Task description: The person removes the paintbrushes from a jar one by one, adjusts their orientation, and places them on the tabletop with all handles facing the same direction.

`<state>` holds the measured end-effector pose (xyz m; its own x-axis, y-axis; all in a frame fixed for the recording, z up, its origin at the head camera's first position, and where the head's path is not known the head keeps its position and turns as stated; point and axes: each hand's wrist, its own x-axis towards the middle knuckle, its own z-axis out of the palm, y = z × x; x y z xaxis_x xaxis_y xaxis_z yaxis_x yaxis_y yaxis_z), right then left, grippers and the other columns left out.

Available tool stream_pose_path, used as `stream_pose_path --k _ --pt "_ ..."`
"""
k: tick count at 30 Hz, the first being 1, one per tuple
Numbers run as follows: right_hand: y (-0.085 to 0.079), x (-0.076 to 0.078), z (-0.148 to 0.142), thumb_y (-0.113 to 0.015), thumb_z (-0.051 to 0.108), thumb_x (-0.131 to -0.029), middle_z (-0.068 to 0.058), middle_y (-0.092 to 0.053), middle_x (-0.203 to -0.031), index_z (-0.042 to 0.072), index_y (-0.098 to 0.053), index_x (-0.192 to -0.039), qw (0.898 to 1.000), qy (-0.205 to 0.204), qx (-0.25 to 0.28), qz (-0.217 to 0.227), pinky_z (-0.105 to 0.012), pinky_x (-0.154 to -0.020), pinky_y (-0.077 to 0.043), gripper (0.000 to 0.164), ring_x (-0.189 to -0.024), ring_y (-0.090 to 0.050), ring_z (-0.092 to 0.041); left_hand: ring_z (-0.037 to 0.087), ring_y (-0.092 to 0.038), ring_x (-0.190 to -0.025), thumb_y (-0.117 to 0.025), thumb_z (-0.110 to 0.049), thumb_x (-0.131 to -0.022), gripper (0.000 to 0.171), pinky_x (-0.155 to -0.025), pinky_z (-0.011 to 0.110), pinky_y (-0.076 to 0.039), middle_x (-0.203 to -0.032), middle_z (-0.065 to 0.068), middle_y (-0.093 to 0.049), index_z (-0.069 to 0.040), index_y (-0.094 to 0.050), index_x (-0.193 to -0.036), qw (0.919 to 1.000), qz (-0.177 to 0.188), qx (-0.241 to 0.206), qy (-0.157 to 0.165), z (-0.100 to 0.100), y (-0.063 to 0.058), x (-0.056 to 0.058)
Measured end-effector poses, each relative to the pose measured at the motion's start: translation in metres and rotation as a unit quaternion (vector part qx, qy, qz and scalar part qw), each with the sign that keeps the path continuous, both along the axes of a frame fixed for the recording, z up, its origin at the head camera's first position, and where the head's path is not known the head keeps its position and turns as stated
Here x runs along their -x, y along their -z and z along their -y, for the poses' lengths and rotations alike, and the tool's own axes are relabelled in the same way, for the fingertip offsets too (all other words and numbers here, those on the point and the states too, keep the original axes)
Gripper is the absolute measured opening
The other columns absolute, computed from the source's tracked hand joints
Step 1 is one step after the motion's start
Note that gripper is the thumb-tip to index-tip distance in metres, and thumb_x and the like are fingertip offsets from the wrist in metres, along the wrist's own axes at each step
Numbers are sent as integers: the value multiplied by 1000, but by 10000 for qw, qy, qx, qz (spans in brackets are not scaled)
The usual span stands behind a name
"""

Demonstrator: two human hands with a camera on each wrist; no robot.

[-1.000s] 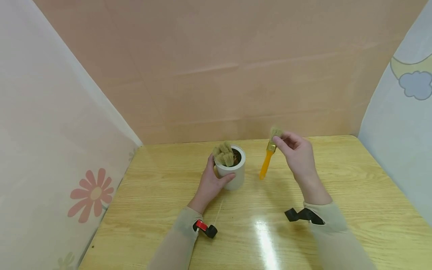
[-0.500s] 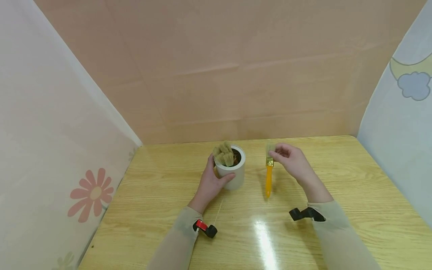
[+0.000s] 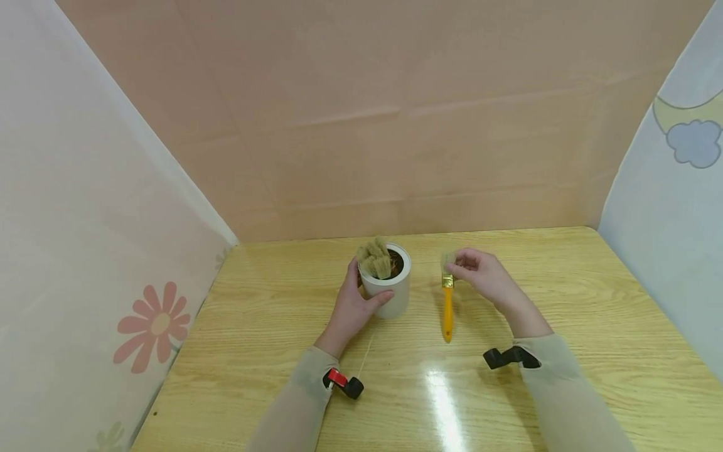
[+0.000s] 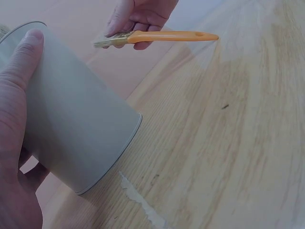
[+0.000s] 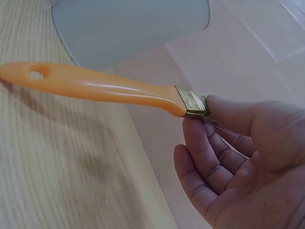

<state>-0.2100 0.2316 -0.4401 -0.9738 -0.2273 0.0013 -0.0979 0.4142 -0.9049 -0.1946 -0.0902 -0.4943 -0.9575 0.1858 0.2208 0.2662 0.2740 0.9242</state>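
Note:
My left hand (image 3: 351, 309) grips a white cylindrical can (image 3: 394, 299) standing on the wooden table, its thumb lying along the near side. Several paintbrushes (image 3: 375, 258) lean in the can with their tan bristles up at the left of the rim; their handles are mostly hidden inside. To the right of the can, my right hand (image 3: 487, 276) pinches another paintbrush (image 5: 105, 89) by its bristles, between thumb and fingers. Its orange handle points back toward me, and the handle's end is right at the tabletop in the left wrist view. The brass ferrule (image 5: 192, 101) shows beside the thumb.
The wooden table (image 3: 271, 364) runs back to a plain brownish backdrop (image 3: 384, 138). Fabric sheets flank it, with a pink flower (image 3: 159, 324) on the left and a blue cloud (image 3: 695, 143) on the right. A pale scratch (image 4: 140, 200) marks the tabletop near the can.
My right hand has brought the paintbrush down and toward me, and its slanted handle has turned to point almost straight at me. The left hand and the can have stayed put.

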Motion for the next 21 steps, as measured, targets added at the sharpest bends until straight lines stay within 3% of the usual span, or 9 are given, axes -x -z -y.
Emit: stream_pose_path --k 9,16,21 --pt "11 3 5 -74 22 -110 -16 -72 -117 -2 -71 -130 9999 -112 -26 53 -51 -97 -57 32 -104 -72 -29 28 -43 -156 -91 -43 -94 110 -126 59 -36 -171 6 -42 -18 -22 -176 10000 -75 -57 16 -1 -1 0" --pt "25 9 8 -77 28 -107 -13 -73 -119 0 -74 -127 9986 19 -512 144 -38 -88 -55 34 -103 -69 -26 29 -43 -156 -90 -45 -95 108 -127 61 -36 -171 6 -42 -19 -23 -175 9999 -107 -90 33 0 0 0" --pt "33 10 9 -78 31 -106 -12 -74 -120 1 -74 -125 9971 53 -723 213 -39 -90 -53 36 -109 -64 -27 29 -43 -156 -90 -45 -94 108 -127 60 -35 -171 6 -42 -18 -23 -175 9999 -87 -55 3 0 0 0"
